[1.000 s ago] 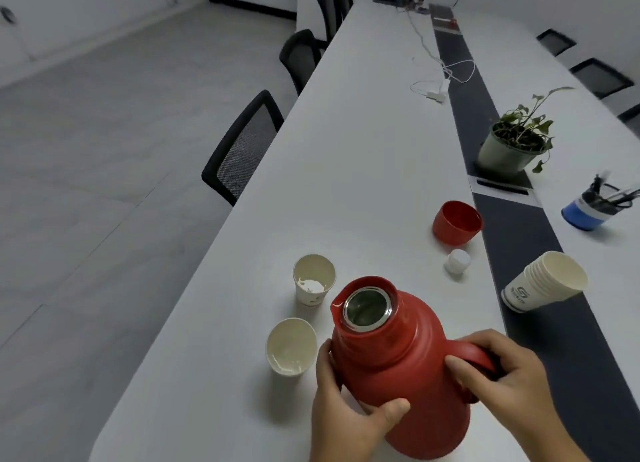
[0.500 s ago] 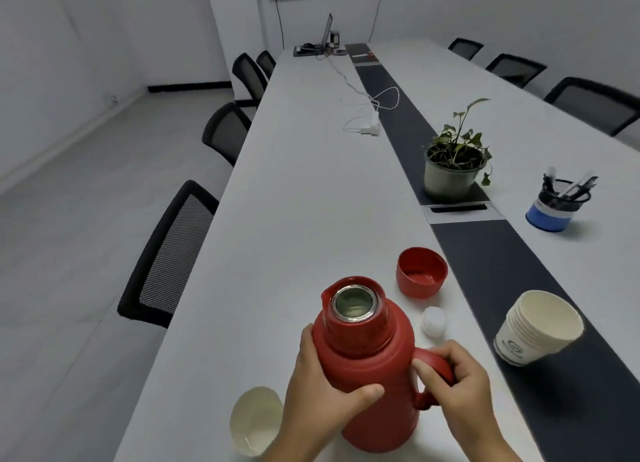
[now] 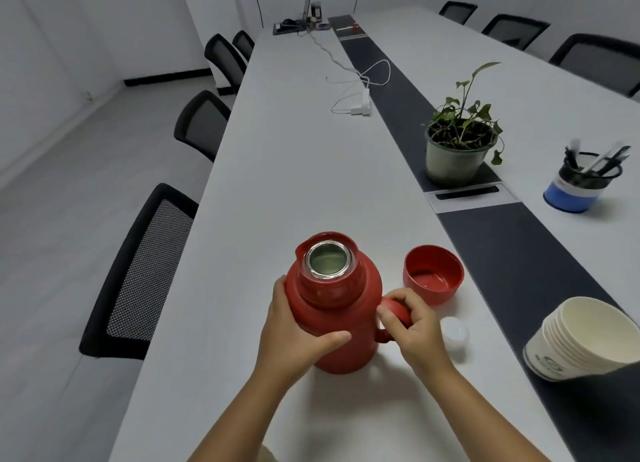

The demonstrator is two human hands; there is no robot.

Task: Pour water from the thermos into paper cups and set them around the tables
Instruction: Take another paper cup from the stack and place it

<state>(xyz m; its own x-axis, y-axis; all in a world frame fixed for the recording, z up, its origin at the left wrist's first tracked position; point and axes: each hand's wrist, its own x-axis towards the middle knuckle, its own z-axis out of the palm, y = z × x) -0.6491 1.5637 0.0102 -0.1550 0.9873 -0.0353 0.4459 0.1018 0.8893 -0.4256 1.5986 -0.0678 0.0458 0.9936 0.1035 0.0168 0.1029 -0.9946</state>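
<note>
Red thermos (image 3: 341, 326) stood upright, uncapped, on white worktop (image 3: 294, 184). Left hand (image 3: 298, 337) gripped its body; right hand (image 3: 414, 326) held handle. Red cap (image 3: 433, 274) just beside.

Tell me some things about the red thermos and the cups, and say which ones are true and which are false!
1. The thermos has its lid on. False: its mouth is open, and the red lid sits on the table.
2. The right hand holds the thermos handle. True.
3. The left hand is flat on the table. False: it holds the thermos body.
4. The stack of paper cups lies on its side. True.
5. A plant stands on the dark strip. True.
</note>
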